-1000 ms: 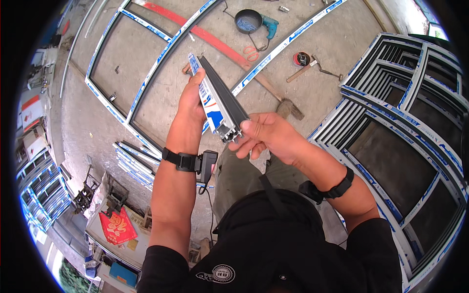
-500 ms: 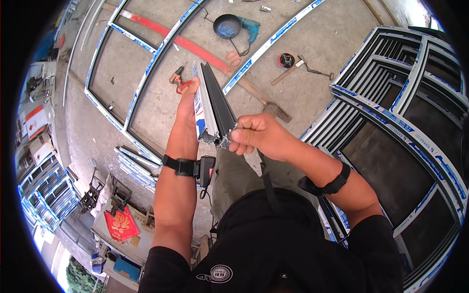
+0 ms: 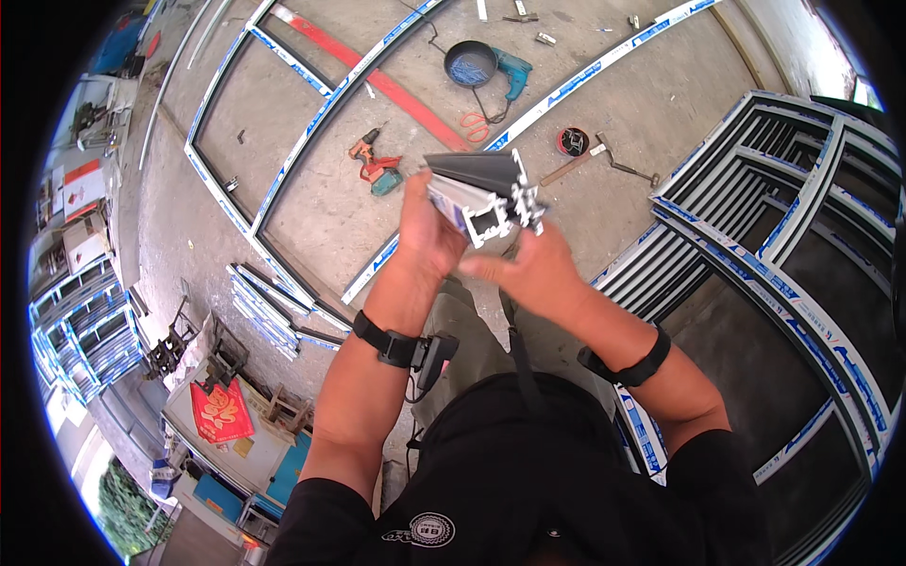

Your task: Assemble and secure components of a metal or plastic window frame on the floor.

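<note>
My left hand [image 3: 433, 229] is closed around a short length of aluminium window profile [image 3: 461, 199], holding it above the floor. The silver side carries printed film; a second, dark grey profile [image 3: 472, 170] lies along it, and their cut ends with hollow chambers face right and toward me. Whether the two pieces interlock cannot be made out. Just below the cut ends is my right hand [image 3: 536, 272], its thumb stretched out to the left and apart from the fingers. Those fingers are partly hidden by the profile ends and slightly blurred.
Large film-covered frames [image 3: 307, 123] lie on the floor ahead, near an orange cordless drill [image 3: 364, 149], a teal corded drill [image 3: 512, 74], a black pan of screws [image 3: 470, 64] and a hammer [image 3: 623, 165]. Stacked frames [image 3: 746, 255] fill the right side. Loose profile strips [image 3: 269, 316] lie left.
The profiles have swung from pointing away from me to lying more sideways, cut ends now rightward. My right hand's pinch at the ends has loosened, with its thumb now apart. My view has shifted.
</note>
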Action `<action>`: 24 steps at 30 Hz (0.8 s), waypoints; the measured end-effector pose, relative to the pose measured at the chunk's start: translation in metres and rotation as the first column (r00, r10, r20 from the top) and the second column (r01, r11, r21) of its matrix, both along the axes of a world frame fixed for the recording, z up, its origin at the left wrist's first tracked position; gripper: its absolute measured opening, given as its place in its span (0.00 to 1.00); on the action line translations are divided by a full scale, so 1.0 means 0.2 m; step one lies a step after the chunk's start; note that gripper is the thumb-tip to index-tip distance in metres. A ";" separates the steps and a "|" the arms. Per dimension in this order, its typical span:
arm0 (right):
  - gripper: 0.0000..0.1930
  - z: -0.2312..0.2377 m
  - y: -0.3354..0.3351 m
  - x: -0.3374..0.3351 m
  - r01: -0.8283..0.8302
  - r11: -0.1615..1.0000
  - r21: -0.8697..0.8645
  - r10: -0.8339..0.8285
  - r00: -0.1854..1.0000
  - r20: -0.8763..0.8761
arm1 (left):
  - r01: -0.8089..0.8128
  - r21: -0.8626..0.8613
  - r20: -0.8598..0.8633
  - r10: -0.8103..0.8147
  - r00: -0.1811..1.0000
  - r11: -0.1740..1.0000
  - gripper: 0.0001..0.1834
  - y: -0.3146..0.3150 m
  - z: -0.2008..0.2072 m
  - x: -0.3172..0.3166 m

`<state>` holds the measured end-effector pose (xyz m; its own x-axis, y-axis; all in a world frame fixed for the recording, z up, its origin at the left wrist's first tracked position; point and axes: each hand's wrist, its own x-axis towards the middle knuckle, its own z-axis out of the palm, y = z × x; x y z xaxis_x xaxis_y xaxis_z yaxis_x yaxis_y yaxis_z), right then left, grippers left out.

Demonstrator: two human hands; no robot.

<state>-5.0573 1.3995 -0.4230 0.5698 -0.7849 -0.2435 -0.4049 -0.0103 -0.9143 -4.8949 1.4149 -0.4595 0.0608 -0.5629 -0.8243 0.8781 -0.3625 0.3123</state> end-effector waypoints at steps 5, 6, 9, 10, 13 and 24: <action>0.26 0.03 -0.14 0.04 0.109 0.974 -0.199 -0.102 0.994 0.045 | 0.186 -0.053 -0.120 -0.191 0.974 0.981 0.31 0.15 0.00 0.01; 0.24 0.03 -0.16 0.05 0.041 0.969 -0.245 -0.042 0.999 0.002 | 0.421 -0.018 -0.142 -0.419 0.897 0.907 0.32 0.21 -0.05 0.08; 0.18 0.04 -0.21 0.08 -0.091 0.949 -0.303 0.076 0.995 -0.061 | 0.651 0.142 -0.047 -0.652 0.757 0.746 0.29 0.33 -0.05 0.13; 0.17 0.04 -0.22 0.10 -0.112 0.946 -0.305 0.093 0.993 -0.078 | 0.653 0.236 0.219 -0.694 0.686 0.720 0.26 0.37 -0.08 0.15; 0.16 0.02 -0.22 0.15 -0.181 0.945 -0.272 0.167 0.983 -0.075 | 0.650 0.278 0.644 -0.639 0.421 0.708 0.24 0.46 -0.16 0.22; 0.15 -0.24 -0.23 0.56 -0.110 0.988 0.108 0.086 0.975 0.204 | 0.469 0.011 0.804 -0.287 0.521 0.883 0.45 0.47 -0.36 0.22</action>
<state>-4.9461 1.3540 -0.4712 0.6887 -0.6954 -0.2051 -0.2174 0.0717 -0.9734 -4.8510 1.5095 -0.5314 0.3555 -0.8208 -0.4472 0.0644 -0.4558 0.8877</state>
